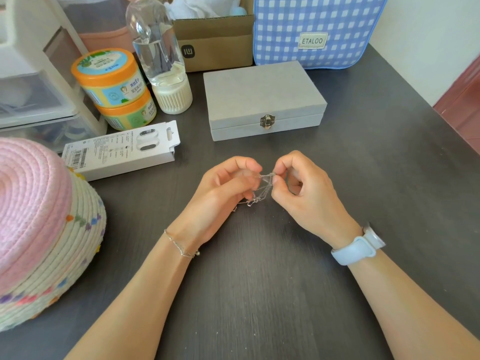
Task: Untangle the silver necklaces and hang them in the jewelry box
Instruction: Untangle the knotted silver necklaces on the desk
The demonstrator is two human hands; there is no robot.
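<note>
I see left hand and right hand pinching tangled silver necklaces between them, jewelry box (latched shut) just beyond.

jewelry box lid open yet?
No. The grey jewelry box sits with its lid down and the metal clasp fastened, while both hands work the tangled necklaces in front of it.

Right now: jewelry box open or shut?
Shut. The jewelry box lid sits flush on its base, with the clasp down across the seam.
</note>
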